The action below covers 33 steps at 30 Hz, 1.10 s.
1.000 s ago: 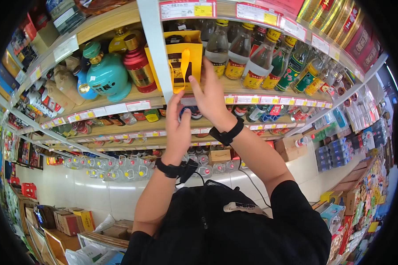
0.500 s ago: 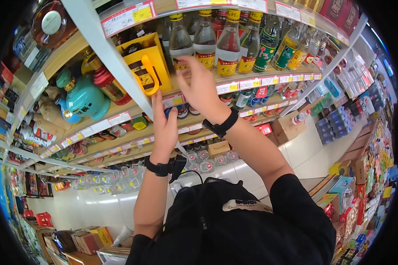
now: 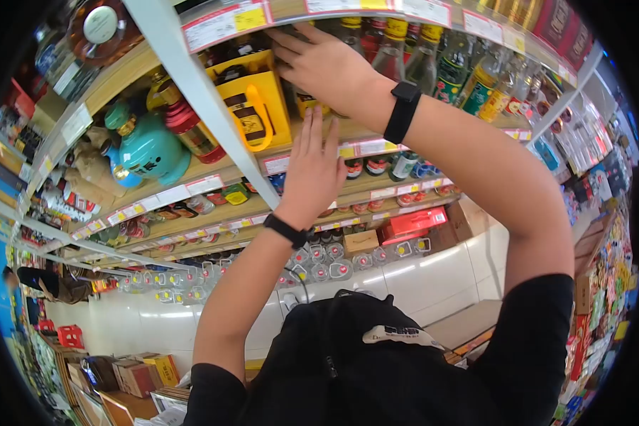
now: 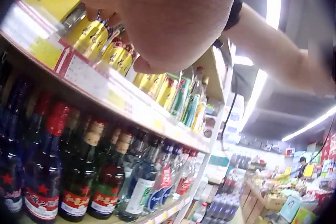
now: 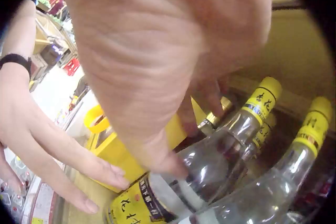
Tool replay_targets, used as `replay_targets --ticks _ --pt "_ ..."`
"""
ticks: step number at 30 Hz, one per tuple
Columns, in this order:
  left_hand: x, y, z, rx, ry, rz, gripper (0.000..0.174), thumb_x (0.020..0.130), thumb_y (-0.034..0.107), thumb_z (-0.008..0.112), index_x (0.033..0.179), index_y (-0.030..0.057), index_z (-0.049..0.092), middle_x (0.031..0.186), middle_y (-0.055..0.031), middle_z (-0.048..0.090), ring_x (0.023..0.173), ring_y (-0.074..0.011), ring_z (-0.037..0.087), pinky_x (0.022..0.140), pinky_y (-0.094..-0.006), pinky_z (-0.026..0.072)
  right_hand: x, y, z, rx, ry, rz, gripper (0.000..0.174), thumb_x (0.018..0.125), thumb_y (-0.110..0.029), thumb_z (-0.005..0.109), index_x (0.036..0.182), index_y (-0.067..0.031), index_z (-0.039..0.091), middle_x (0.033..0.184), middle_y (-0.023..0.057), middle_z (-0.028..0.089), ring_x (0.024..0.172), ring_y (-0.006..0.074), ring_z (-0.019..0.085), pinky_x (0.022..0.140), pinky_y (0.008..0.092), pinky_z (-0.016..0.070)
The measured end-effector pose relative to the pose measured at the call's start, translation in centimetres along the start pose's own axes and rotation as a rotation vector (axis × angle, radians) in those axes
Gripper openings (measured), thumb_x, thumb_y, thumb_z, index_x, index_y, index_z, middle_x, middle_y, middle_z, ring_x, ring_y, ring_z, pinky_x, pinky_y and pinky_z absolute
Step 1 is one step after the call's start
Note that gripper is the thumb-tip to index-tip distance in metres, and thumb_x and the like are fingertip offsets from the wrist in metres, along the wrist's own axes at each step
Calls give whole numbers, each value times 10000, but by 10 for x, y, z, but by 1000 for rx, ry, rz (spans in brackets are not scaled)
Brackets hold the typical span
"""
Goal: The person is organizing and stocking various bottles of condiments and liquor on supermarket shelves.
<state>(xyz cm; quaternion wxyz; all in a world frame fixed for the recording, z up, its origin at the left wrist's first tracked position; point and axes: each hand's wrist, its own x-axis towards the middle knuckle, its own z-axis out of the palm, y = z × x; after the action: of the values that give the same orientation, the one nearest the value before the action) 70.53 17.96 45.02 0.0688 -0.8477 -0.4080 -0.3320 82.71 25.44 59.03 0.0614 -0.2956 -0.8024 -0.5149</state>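
My right hand [image 3: 326, 67] reaches into the shelf with fingers spread and mostly straight, over clear glass bottles beside a yellow carrier box [image 3: 280, 110]. In the right wrist view, its thumb lies against the shoulder of a yellow-labelled bottle [image 5: 139, 203], whose upper part is partly hidden by the hand. My left hand [image 3: 311, 170] has straight fingers pointing up at the shelf's front edge, fingertips near that bottle's base. A second clear bottle [image 5: 252, 192] with a yellow cap leans across the right wrist view.
A white post [image 3: 199, 92] stands left of the box. Beyond it are a turquoise jug [image 3: 149, 153] and a red bottle [image 3: 195, 135]. Green-labelled bottles [image 3: 451, 74] stand to the right. Red-capped bottles [image 4: 44, 166] fill the shelf below, and a price-tagged shelf edge [image 3: 234, 21] passes overhead.
My right hand has moved up and deeper over the bottles. My left hand has shifted right, from below the yellow box to the front of the bottle beside it.
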Motion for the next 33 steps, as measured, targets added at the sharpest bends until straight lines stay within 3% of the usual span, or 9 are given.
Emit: replay_targets --ticks 3,9,11,13,16,21,25,28,33 --pt "7 -7 23 205 62 -19 675 939 268 633 1489 -69 437 1596 -379 270 1488 -501 306 1199 -543 310 2 1 19 -143 -142 -33 359 861 -230 684 1216 -231 735 1487 48 563 1513 227 357 1282 432 202" --pt "17 1 50 198 112 -167 794 973 453 629 1533 -50 375 1571 -485 138 1455 -568 306 1179 -562 310 13 -8 43 -127 -74 -48 312 868 -231 681 1170 -247 760 1393 33 641 1417 228 472 1294 457 163" --pt "19 -7 48 222 114 -168 779 976 460 631 1545 -9 382 1559 -499 136 1428 -576 344 1160 -553 330 24 -11 50 -35 -255 -108 296 890 -236 678 1166 -191 778 1227 -30 730 1366 220 516 1292 493 96" --pt "18 -10 50 172 110 -199 748 974 457 635 1562 65 393 1554 -497 159 1404 -582 376 1149 -542 344 29 -19 61 -117 -171 -87 280 892 -225 688 1152 -196 788 1179 -45 743 1322 192 538 1259 480 170" --pt "18 -11 56 197 117 -207 714 977 460 629 1570 131 409 1546 -502 179 1387 -582 399 1141 -531 354 35 -26 72 -53 -295 -105 276 902 -222 687 1158 -199 789 1166 -54 746 1262 188 569 1194 433 253" --pt "21 -17 67 236 109 -223 703 982 485 604 1563 129 431 1538 -511 188 1401 -577 388 1151 -526 349 35 -33 87 23 -229 -43 233 850 -197 685 1048 -202 807 1089 -19 746 1201 229 591 1110 397 358" --pt "31 2 59 286 109 -197 696 979 496 596 1548 120 458 1525 -527 196 1416 -576 373 1170 -525 333 24 -10 62 -15 -297 -157 250 842 -202 688 1060 -180 808 1090 -7 747 1193 230 601 1102 400 372" --pt "23 2 68 243 77 -185 683 989 512 560 1518 87 482 1522 -530 209 1454 -572 315 1212 -534 263 18 -30 109 133 -173 78 279 821 -180 689 1073 -176 807 1106 1 744 1166 236 622 1101 405 383" --pt "24 -5 70 287 4 -181 657 1009 533 523 1493 88 504 1544 -507 206 1501 -556 237 1249 -531 196 -2 -25 55 -33 -113 -10 375 847 -174 658 1209 -126 743 1346 31 663 1406 241 467 1256 409 271"
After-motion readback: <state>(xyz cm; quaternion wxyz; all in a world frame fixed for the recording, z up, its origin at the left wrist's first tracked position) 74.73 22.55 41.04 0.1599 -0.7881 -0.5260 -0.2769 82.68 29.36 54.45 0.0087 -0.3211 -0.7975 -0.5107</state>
